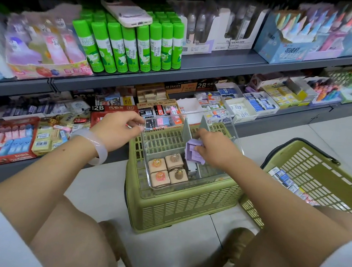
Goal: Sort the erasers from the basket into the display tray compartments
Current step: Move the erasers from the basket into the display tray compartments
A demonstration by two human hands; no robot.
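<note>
Crouching before the stationery shelves, a person works over a clear display tray [237, 138] that sits on top of an upturned green basket [177, 209]. Their right hand [215, 151] is curled round a small stack of purple erasers [193, 152], holding them just above the tray's middle compartment, beside a grey divider [187, 130]. The left hand [118, 126] (a pale bangle [95, 146] on that wrist) pinches the tray's far left rim, fingers bent over the edge. Four tan boxed erasers [168, 170] lie in a block in the near left compartment. A second green basket [315, 176] stands to the right, with blue-and-white erasers [283, 178] lying inside it. On the upper shelf, a phone [125, 12] rests on green glue sticks [131, 45].
</note>
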